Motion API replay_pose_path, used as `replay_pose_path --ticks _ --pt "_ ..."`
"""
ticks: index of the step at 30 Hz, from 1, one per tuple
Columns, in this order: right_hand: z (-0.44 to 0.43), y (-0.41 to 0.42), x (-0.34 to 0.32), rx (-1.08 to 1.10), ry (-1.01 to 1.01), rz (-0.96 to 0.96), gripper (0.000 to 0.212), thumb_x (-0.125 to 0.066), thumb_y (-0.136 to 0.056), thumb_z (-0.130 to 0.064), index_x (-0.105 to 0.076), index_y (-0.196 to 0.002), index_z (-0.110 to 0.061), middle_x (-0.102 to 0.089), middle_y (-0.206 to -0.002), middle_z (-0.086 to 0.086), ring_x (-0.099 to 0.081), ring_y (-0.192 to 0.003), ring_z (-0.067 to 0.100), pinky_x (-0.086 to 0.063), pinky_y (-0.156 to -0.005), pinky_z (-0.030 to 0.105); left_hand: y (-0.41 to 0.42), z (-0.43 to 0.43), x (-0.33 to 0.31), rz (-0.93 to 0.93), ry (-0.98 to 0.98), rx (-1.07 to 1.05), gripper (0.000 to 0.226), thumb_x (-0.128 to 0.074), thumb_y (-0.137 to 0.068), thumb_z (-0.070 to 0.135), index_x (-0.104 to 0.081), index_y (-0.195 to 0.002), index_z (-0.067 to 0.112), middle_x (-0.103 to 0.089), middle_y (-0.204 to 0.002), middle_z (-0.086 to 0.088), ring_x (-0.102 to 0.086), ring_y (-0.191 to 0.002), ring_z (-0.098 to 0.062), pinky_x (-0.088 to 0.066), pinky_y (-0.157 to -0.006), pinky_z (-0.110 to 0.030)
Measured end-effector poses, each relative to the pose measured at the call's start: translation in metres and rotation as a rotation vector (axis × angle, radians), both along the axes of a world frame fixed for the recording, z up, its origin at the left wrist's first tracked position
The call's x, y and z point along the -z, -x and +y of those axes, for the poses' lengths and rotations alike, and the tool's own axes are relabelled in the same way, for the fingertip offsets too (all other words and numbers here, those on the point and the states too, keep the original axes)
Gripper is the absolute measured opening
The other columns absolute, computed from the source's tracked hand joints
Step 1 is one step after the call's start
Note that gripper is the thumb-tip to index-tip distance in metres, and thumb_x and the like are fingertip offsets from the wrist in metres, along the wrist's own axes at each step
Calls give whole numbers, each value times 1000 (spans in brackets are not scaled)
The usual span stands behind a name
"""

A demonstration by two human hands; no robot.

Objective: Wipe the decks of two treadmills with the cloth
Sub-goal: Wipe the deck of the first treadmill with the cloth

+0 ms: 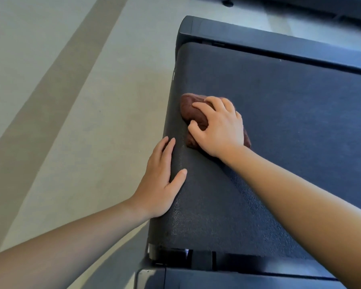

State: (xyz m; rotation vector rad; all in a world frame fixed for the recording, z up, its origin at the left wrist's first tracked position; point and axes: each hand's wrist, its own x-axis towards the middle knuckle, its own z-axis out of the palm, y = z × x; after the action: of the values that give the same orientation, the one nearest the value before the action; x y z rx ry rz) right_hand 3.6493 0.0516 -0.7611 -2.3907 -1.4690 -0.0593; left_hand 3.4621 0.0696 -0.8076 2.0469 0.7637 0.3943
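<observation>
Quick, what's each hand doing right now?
Left hand: open, resting flat on the edge of the treadmill deck.
Right hand: closed, gripping the brown cloth.

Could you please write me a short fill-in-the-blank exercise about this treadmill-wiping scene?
1. The right hand grips a bunched, ___-coloured cloth on the treadmill deck.
2. The left hand holds ___; it rests flat on the deck's edge.
3. The number of cloths in view is ___.

Missing words: brown; nothing; one.
</observation>
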Motion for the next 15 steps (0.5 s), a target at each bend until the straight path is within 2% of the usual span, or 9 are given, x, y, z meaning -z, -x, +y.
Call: replay_pose_path --ticks 9,12,15 --pt "10 -1 3 84 2 13 51 -41 -85 -53 -53 -129 -32 -45 -139 -4 -30 -133 25 -27 -106 54 0 1 5 -111 152 -26 69 -44 -86 39 -16 -148 27 -6 -151 18 -5 -140 0 -12 -118 -34" --pt "-9 10 3 90 22 25 50 -43 -85 -53 -51 -130 -31 -43 -140 -3 -29 -133 25 -27 -105 55 1 0 2 -62 112 -20 70 -43 -86 39 -16 -148 23 -8 -152 11 -6 -141 -4 -11 -117 -33" --pt "-37 16 5 66 0 23 49 -42 -86 -53 -52 -129 -31 -43 -140 -2 -29 -133 26 -27 -104 54 1 3 -3 25 -13 1 71 -39 -86 43 -15 -149 19 -10 -153 5 -9 -142 -9 -11 -117 -30"
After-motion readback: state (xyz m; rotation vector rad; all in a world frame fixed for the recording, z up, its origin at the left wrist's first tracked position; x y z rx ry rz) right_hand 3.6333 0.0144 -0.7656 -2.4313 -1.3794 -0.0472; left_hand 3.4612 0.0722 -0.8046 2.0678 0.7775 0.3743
